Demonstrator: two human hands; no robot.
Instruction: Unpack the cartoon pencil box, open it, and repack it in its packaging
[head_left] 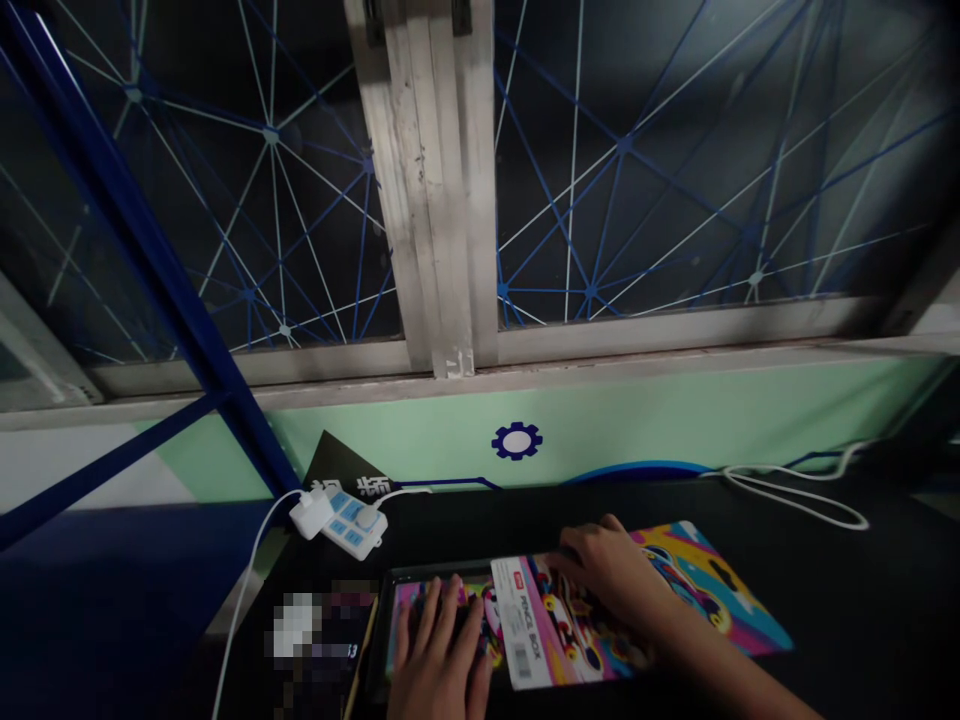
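Note:
A colourful pencil box (694, 590) lies on a black table (862, 620) near the bottom of the view. A white label strip (521, 625) reading "PENCIL BOX" runs across it. My left hand (439, 655) lies flat with fingers spread on the box's left part, which has a black rim (390, 600). My right hand (611, 570) rests palm down on the box's middle, just right of the label, with its fingers reaching toward the top edge. Whether the box is open or shut is unclear.
A white power strip (349, 518) with a plug and white cable lies at the table's back left. Another white cable (795, 495) loops at the back right. Behind stand a green wall band, a window frame (442, 200) and a blue metal strut (157, 260).

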